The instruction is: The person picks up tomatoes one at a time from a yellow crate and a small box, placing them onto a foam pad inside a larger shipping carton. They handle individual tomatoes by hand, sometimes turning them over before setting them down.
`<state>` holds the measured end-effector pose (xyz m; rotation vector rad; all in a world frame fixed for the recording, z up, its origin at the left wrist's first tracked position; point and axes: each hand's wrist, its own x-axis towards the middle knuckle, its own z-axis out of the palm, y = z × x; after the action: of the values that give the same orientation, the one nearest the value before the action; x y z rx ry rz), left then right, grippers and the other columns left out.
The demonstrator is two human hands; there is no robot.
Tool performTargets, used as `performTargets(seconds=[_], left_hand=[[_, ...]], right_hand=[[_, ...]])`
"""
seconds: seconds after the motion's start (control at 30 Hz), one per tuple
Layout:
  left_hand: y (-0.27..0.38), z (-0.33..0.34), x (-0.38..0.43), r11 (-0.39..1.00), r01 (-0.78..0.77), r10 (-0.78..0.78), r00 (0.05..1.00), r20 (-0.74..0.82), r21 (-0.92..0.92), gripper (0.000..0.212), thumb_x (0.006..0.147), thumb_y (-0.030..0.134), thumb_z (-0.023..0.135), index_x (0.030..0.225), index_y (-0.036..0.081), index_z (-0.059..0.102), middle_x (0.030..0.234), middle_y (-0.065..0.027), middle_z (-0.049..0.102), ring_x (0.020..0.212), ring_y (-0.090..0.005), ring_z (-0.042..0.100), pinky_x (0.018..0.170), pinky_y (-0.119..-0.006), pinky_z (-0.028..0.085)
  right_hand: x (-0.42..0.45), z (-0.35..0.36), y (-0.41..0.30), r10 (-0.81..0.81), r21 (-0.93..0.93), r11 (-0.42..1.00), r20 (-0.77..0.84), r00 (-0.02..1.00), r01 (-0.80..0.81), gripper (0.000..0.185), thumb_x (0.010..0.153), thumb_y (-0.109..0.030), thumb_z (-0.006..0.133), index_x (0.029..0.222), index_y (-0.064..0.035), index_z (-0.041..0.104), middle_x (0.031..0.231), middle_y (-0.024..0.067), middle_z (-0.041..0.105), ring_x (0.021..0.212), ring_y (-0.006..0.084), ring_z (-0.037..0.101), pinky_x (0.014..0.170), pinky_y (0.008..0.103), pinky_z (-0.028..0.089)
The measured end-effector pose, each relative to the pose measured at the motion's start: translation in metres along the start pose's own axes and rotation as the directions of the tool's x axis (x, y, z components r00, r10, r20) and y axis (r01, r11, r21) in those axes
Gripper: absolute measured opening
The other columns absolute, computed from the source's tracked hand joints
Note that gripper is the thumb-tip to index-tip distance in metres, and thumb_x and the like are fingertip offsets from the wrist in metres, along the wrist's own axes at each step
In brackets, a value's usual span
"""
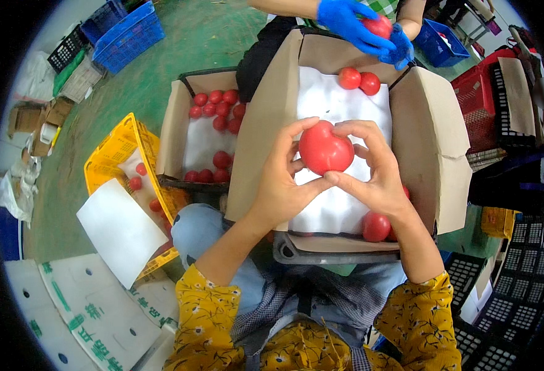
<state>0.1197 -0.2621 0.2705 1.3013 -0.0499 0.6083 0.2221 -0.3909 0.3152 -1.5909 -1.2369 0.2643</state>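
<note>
Between my left hand (285, 181) and my right hand (374, 174) is a large red tomato (326, 148), with the fingertips and thumbs of both hands on its sides and lower edge. They hold it above a black crate lined with brown cardboard (413, 125) and a white sheet (320, 208). Two tomatoes (369, 83) lie at the crate's far end. Another tomato (376, 227) lies at its near right corner, beside others partly hidden by my right forearm. A co-worker's blue-gloved hands (355, 28) hold a tomato (378, 26) over the far edge.
To the left, a smaller cardboard-lined crate (171, 134) holds several tomatoes. A tilted yellow crate (109, 143) with tomatoes and a white sheet (119, 227) stands nearer. Blue crates (128, 37) are at the far left, a red crate (474, 99) and black crates (522, 278) at the right.
</note>
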Motion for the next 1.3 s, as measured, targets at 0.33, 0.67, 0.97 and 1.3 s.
performTargets(seconds=[0.33,0.67,0.97,1.3], left_hand=[[0.001,0.004,-0.001,0.984,0.004,-0.003,1.000,-0.007,0.176,0.071,0.061,-0.006,0.076,0.122,0.009,0.044,0.123,-0.0087,0.043,0.112,-0.0207,0.048,0.081,-0.030,0.053],[0.011,-0.007,-0.004,0.896,-0.057,0.056,0.998,0.015,0.440,0.073,0.058,0.012,0.082,0.122,0.007,0.046,0.114,-0.0109,0.051,0.107,-0.0242,0.051,0.092,-0.035,0.042],[0.042,-0.160,-0.079,0.930,0.220,0.068,0.685,-0.726,0.294,0.060,0.066,0.020,0.077,0.115,0.004,0.045,0.102,-0.0083,0.055,0.092,-0.0177,0.055,0.081,-0.029,0.046],[-0.089,-0.368,-0.271,-0.088,0.856,-0.308,0.463,-0.831,0.509,0.047,0.062,0.021,0.069,0.101,0.004,0.050,0.096,-0.0214,0.061,0.097,-0.0364,0.058,0.084,-0.041,0.047]], right_hand=[[-0.006,0.002,0.003,0.255,0.257,0.939,-0.064,0.965,-0.231,0.030,0.076,-0.018,0.072,0.098,-0.0074,0.055,0.105,0.0081,0.052,0.100,0.0187,0.052,0.080,0.0327,0.048],[-0.001,0.005,0.003,0.175,0.166,0.970,0.034,0.984,-0.178,0.017,0.083,-0.011,0.062,0.097,-0.0020,0.057,0.099,0.0077,0.055,0.097,0.0158,0.053,0.079,0.0297,0.049],[-0.006,-0.017,0.018,0.268,-0.046,0.960,-0.158,0.950,-0.278,0.013,0.085,-0.009,0.059,0.097,-0.0025,0.058,0.076,-0.0026,0.051,0.067,0.0052,0.048,0.057,0.0197,0.040],[-0.005,-0.024,0.037,0.277,-0.171,0.941,-0.108,0.955,-0.292,0.007,0.087,-0.007,0.057,0.092,-0.0021,0.058,0.077,-0.0029,0.052,0.063,0.0036,0.044,0.055,0.0172,0.035]])
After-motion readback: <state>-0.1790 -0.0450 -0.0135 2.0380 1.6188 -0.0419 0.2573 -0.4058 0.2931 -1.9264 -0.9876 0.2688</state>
